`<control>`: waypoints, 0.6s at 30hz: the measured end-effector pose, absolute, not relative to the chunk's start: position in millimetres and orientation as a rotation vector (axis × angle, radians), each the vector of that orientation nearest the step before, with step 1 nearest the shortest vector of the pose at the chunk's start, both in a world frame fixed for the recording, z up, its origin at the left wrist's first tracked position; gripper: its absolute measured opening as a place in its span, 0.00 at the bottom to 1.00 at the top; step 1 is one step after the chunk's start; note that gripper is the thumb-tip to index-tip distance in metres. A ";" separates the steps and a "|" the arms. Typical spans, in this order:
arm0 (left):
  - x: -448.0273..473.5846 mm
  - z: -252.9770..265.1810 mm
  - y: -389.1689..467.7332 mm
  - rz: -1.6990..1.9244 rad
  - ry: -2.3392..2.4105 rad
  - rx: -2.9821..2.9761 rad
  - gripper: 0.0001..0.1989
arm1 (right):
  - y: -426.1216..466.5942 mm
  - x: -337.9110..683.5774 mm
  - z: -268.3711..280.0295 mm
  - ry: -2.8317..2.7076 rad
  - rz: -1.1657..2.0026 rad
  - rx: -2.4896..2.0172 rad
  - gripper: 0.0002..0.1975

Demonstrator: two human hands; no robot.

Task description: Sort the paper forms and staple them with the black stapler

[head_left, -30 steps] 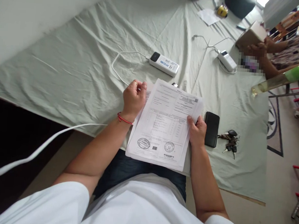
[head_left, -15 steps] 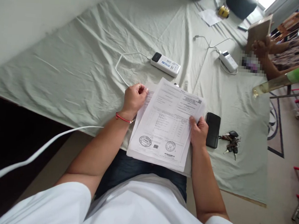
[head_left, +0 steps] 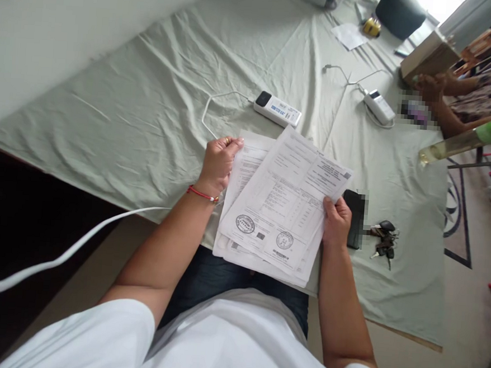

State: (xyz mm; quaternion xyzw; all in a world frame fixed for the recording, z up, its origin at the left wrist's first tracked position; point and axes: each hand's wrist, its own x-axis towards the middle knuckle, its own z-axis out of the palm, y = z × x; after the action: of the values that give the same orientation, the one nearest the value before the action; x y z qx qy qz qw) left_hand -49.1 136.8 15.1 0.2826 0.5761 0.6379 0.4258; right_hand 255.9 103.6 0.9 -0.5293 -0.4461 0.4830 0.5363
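Several printed sheets lie fanned between my hands above the table's near edge. The top sheet [head_left: 282, 198] bears two round ink stamps, a barcode and a table of text. My right hand [head_left: 336, 219] pinches its right edge, thumb on top. At the left, my left hand [head_left: 222, 160] pinches the upper left corner of a lower sheet [head_left: 247, 156] between thumb and finger. A red bracelet [head_left: 203, 193] circles my left wrist. Just right of my right hand lies a black wallet-like case [head_left: 352, 214], partly blurred, with a bunch of keys [head_left: 385, 238] beside it.
A white power bank [head_left: 277, 109] with a cable lies beyond the sheets; another white device [head_left: 379, 107] sits farther right. A green-capped bottle [head_left: 467, 142] stands near the right edge. Another person's hands [head_left: 435, 88] rest by a cardboard box [head_left: 429, 56]. A pale cloth [head_left: 149, 115] covers the table.
The top sheet has shifted right with my right hand, showing more of the lower sheet held by my left hand. The view has moved slightly.
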 end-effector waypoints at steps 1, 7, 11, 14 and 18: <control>-49.5 16.8 136.9 1.604 1.402 0.656 0.14 | 104.1 257.0 1.8 -1.031 1.158 -1.250 0.20; -54.5 16.8 139.5 1.632 1.465 0.616 0.10 | 105.1 260.4 2.5 -1.032 1.153 -1.244 0.20; -57.7 9.7 140.6 1.531 1.520 0.757 0.09 | 105.0 260.1 1.4 -1.069 1.142 -1.273 0.20; -67.4 9.9 144.4 1.624 1.550 0.776 0.13 | 105.5 261.2 0.3 -1.110 1.121 -1.289 0.19; -85.8 19.4 150.5 1.908 1.394 0.566 0.14 | 106.6 262.2 -0.3 -1.134 1.121 -1.294 0.19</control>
State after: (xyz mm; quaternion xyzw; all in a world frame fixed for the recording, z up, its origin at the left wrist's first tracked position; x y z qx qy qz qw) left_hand -85.8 150.5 19.4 0.2184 0.5376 0.7361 0.3484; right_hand 262.2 106.6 -0.3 -0.5390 -0.4724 0.4671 0.5178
